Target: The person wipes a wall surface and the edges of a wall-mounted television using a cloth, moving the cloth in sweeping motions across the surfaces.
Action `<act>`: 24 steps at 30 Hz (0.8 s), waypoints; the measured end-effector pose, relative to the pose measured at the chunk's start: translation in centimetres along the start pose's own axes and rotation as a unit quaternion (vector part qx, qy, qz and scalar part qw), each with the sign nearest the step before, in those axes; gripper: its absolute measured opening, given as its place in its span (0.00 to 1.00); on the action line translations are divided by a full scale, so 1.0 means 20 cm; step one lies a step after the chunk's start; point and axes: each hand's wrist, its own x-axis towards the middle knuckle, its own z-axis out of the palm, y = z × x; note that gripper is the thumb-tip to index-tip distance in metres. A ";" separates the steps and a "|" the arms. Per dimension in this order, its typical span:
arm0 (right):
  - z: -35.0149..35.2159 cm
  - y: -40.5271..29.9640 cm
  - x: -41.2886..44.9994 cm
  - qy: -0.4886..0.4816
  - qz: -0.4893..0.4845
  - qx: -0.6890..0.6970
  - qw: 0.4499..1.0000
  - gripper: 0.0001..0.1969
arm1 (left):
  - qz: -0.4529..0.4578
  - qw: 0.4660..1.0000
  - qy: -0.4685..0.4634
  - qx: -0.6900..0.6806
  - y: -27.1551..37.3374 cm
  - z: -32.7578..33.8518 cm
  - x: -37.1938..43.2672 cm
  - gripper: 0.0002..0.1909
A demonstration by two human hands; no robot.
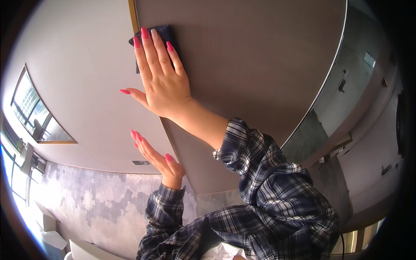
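Note:
My right hand (164, 79) lies flat on a folded dark cloth (167, 32), pressing it against a brown wall panel (253, 58). The cloth sits over a narrow gold trim strip (133, 14), where the brown panel meets a paler wall (94, 58). Its fingers point up, with the thumb out to the side. Lower down, my left hand (159, 159) is raised beside the wall with nothing in it, fingers extended and thumb apart. Whether it touches the wall cannot be told. Both arms wear dark plaid sleeves, the right one rolled up.
To the right, a tall mirror (331, 107) with a bright edge reflects a door. A gold-framed mirror (42, 120) hangs at left, reflecting windows. A wall socket (140, 162) sits low, above the mottled grey carpet (107, 198). White furniture (87, 250) stands at lower left.

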 end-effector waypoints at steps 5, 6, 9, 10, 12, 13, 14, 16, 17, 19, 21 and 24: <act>0.04 0.03 -0.14 -0.029 -0.042 0.027 0.998 0.44 | -0.052 0.998 0.014 -0.020 -0.02 0.08 0.01 0.41; 0.06 0.02 -0.18 -0.034 -0.056 0.015 0.998 0.41 | -0.058 0.998 0.008 -0.020 -0.04 0.08 0.02 0.40; 0.13 0.09 -0.41 -0.059 -0.076 0.019 0.995 0.39 | -0.022 0.999 -0.014 -0.024 -0.09 0.22 -0.04 0.40; 0.12 0.09 -0.45 -0.069 -0.069 0.004 0.995 0.38 | 0.007 0.999 -0.029 -0.025 -0.11 0.24 -0.07 0.38; 0.11 0.16 -0.52 -0.074 -0.051 -0.008 0.996 0.38 | 0.026 0.997 -0.060 -0.029 -0.14 0.30 -0.11 0.38; 0.10 0.20 -0.55 -0.077 -0.034 -0.017 0.996 0.38 | 0.046 0.995 -0.088 -0.031 -0.15 0.33 -0.13 0.37; 0.08 0.25 -0.59 -0.066 -0.014 -0.016 0.998 0.38 | 0.053 0.994 -0.085 -0.037 -0.15 0.37 -0.14 0.38; 0.07 0.35 -0.66 -0.057 0.021 -0.026 0.998 0.39 | 0.070 0.994 -0.083 -0.027 -0.20 0.43 -0.14 0.38; 0.06 0.40 -0.70 -0.048 0.041 -0.020 0.998 0.40 | 0.086 0.993 -0.079 -0.014 -0.24 0.45 -0.15 0.38; 0.00 0.55 -0.77 -0.040 0.060 -0.035 0.997 0.42 | 0.085 0.994 -0.064 -0.004 -0.29 0.49 -0.16 0.37; -0.05 0.69 -0.85 -0.020 0.086 -0.055 0.995 0.44 | 0.091 0.994 -0.044 0.032 -0.36 0.51 -0.16 0.37; -0.12 0.91 -0.99 -0.016 0.100 -0.083 0.991 0.47 | 0.084 0.995 -0.016 0.048 -0.38 0.53 -0.20 0.37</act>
